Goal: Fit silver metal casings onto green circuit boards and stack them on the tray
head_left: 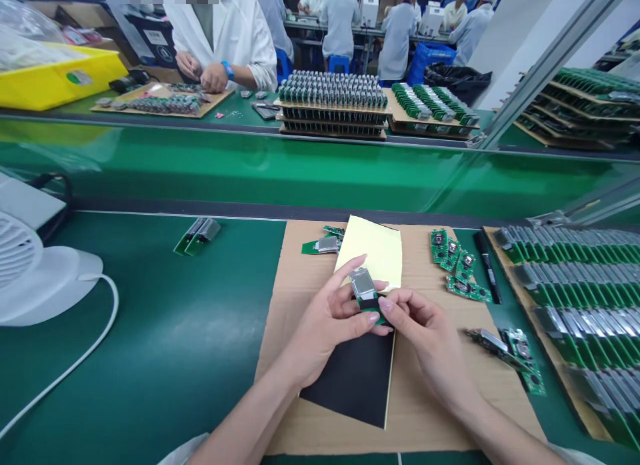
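Observation:
My left hand is closed around a small green circuit board with a grey display, holding it tilted above the cardboard. A short black strip lies across the board just below the display. My right hand pinches the right end of this strip with thumb and forefinger; its other fingers are curled. Beneath both hands lies a black sheet, with pale yellow paper at its far end. Part of the sheet is hidden by my hands.
Cardboard covers the bench. Several loose boards and a black marker lie right, beside a rack of display boards. Two boards lie left, near a white fan. Beyond the partition a co-worker handles boards.

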